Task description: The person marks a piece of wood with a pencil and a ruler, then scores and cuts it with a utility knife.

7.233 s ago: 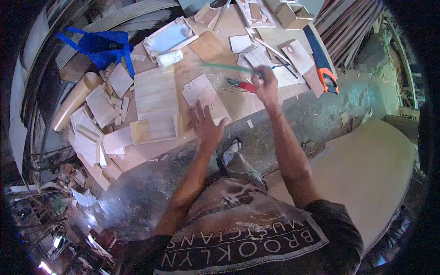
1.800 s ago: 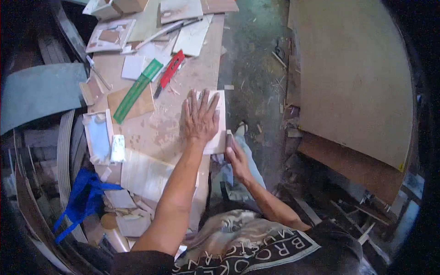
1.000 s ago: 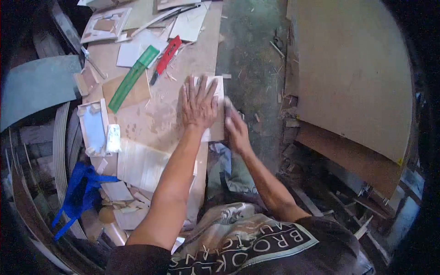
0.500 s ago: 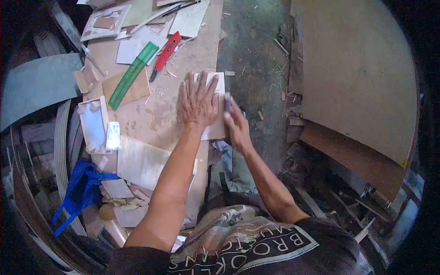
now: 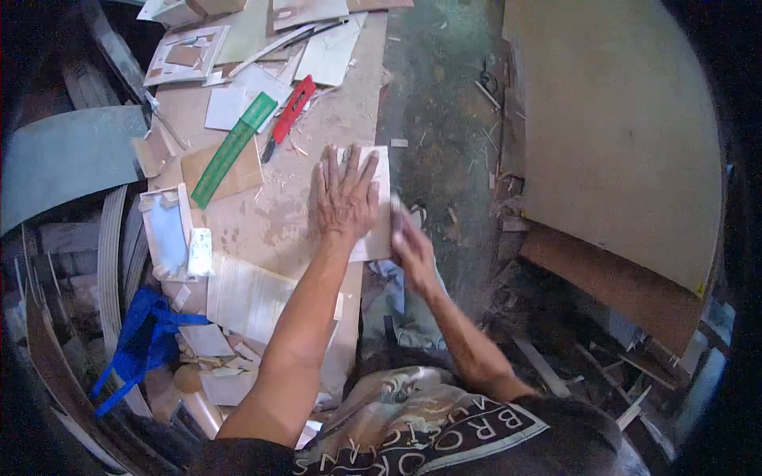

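at the edge of the surface lies a thin wood panel, pinned by the left hand, fingers spread flat, released. the right hand, blurred, seems clenched on a small block beside it; firm pressure should prevent slipping.

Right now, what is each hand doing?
Left hand: open, flat on the thin wooden panel.
Right hand: closed on a small block at the panel's edge.

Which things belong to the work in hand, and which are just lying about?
In use: left hand flat on wooden panel; right hand holding small block at its edge.
Lying about: green ruler, red knife, blue bag.
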The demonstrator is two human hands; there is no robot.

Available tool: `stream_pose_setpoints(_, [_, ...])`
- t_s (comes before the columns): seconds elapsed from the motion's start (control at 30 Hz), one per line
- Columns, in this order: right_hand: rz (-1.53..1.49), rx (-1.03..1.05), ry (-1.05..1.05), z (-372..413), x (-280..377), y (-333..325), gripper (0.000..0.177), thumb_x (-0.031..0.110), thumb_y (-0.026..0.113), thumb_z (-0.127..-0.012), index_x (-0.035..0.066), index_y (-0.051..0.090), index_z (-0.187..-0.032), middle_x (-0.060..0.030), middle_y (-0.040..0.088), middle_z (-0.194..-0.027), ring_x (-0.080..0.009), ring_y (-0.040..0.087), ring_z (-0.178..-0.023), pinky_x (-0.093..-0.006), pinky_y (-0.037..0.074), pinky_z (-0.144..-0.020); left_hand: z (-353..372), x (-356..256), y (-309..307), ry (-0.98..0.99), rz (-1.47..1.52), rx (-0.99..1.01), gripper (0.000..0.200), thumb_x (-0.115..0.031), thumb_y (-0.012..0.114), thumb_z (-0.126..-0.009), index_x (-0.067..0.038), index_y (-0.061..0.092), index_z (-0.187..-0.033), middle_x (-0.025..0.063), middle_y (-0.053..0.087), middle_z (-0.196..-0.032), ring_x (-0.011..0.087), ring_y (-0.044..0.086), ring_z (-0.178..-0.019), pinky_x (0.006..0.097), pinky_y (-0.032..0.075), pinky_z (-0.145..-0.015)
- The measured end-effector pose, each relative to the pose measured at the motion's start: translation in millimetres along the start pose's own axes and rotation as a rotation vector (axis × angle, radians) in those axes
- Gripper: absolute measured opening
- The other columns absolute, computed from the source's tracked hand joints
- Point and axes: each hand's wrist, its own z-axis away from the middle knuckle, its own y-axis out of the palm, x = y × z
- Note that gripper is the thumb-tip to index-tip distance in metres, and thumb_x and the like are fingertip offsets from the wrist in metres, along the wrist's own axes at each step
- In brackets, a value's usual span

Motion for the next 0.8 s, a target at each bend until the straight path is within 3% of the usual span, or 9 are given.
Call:
stream_pose_setpoints(0.1, [-0.161, 0.020, 0.156, -78.3, 32.2, 4.1, 0.058, 0.027, 0.053, -0.099, 0.000, 0.034, -0.147, -0.0162, 0.041, -0.148, -0.0226, 0.039, -0.135, -0.0343, 0.030, -0.111, 2.9, -3.3, 1.7, 0.010, -0.010, -0.016, 0.052, -0.031, 0.046, -0.094, -0.023, 0.043, -0.145, 0.0083, 0.031, -0.155, 0.0412, 0.019, -0.144, 0.0555, 0.016, -0.115])
stream_pose_setpoints(0.2, [0.150, 0.005, 0.047, -6.4, -5.9, -4.7, 0.059, 0.027, 0.053, -0.099, 0.000, 0.033, -0.147, -0.0147, 0.039, -0.149, -0.0224, 0.038, -0.136, -0.0346, 0.029, -0.112, -5.2, -0.4, -0.3, -0.002, -0.022, -0.036, 0.053, -0.031, 0.047, -0.093, -0.023, 0.041, -0.146, 0.0079, 0.031, -0.155, 0.0414, 0.019, -0.144, 0.0553, 0.016, -0.115])
stream_pose_setpoints(0.33, [0.066, 0.207, 0.315, 119.2, -4.2, -27.1, 0.061, 0.031, 0.055, -0.097, 0.002, 0.035, -0.147, -0.0131, 0.040, -0.147, -0.0227, 0.040, -0.134, -0.0377, 0.028, -0.112, 1.9, 1.0, -5.6, -0.016, 0.001, 0.034, 0.054, -0.032, 0.047, -0.093, -0.025, 0.041, -0.146, 0.0070, 0.029, -0.156, 0.0402, 0.019, -0.144, 0.0543, 0.016, -0.116])
stream_pose_setpoints(0.37, [-0.062, 0.018, 0.413, 122.6, -3.0, -33.2, 0.060, 0.031, 0.055, -0.097, 0.003, 0.036, -0.146, -0.0127, 0.042, -0.145, -0.0228, 0.041, -0.133, -0.0380, 0.028, -0.112, 5.3, 1.1, -5.1, -0.012, 0.010, 0.027, 0.054, -0.032, 0.048, -0.093, -0.025, 0.041, -0.146, 0.0065, 0.029, -0.156, 0.0397, 0.020, -0.144, 0.0542, 0.017, -0.116])
stream_pose_setpoints(0.43, [-0.271, -0.197, 0.491, 79.2, 32.6, -32.8, 0.057, 0.036, 0.050, -0.099, 0.004, 0.038, -0.144, -0.0115, 0.046, -0.140, -0.0231, 0.042, -0.129, -0.0374, 0.032, -0.108, -0.5, 1.3, -1.9, -0.008, 0.025, 0.004, 0.054, -0.032, 0.048, -0.093, -0.025, 0.041, -0.146, 0.0060, 0.029, -0.156, 0.0392, 0.020, -0.144, 0.0541, 0.017, -0.116])
stream_pose_setpoints(0.5, [0.120, -0.194, 0.305, 30.6, 26.2, -26.6, 0.058, 0.042, 0.042, -0.100, 0.003, 0.040, -0.143, -0.0154, 0.046, -0.142, -0.0279, 0.044, -0.130, -0.0387, 0.034, -0.106, 3.0, 0.3, 1.3, -0.015, 0.021, -0.033, 0.054, -0.031, 0.050, -0.092, -0.026, 0.041, -0.145, 0.0054, 0.029, -0.156, 0.0389, 0.021, -0.143, 0.0540, 0.018, -0.115])
stream_pose_setpoints(0.6, [0.545, -0.112, 0.403, 20.9, 32.2, 20.1, 0.062, 0.047, 0.033, -0.100, 0.002, 0.038, -0.144, -0.0219, 0.046, -0.143, -0.0345, 0.046, -0.129, -0.0397, 0.034, -0.105, 0.4, 1.1, -0.8, -0.023, 0.032, 0.002, 0.054, -0.031, 0.050, -0.092, -0.026, 0.041, -0.145, 0.0054, 0.030, -0.155, 0.0389, 0.022, -0.143, 0.0542, 0.017, -0.116])
stream_pose_setpoints(0.73, [0.473, -0.096, 0.303, 5.9, 24.8, 18.6, 0.065, 0.049, 0.030, -0.099, 0.002, 0.039, -0.144, -0.0260, 0.044, -0.143, -0.0380, 0.045, -0.130, -0.0406, 0.033, -0.107, 1.7, -1.8, -4.2, -0.025, 0.011, -0.015, 0.053, -0.033, 0.049, -0.093, -0.026, 0.042, -0.145, 0.0072, 0.032, -0.154, 0.0388, 0.022, -0.143, 0.0536, 0.018, -0.115])
stream_pose_setpoints(0.8, [0.325, -0.178, 0.479, 3.2, 28.6, 23.8, 0.066, 0.050, 0.030, -0.098, 0.001, 0.044, -0.141, -0.0260, 0.048, -0.139, -0.0343, 0.049, -0.127, -0.0401, 0.035, -0.105, -5.9, -2.1, -6.7, -0.009, 0.016, -0.023, 0.052, -0.032, 0.048, -0.094, -0.025, 0.042, -0.145, 0.0077, 0.033, -0.153, 0.0391, 0.022, -0.143, 0.0535, 0.019, -0.115])
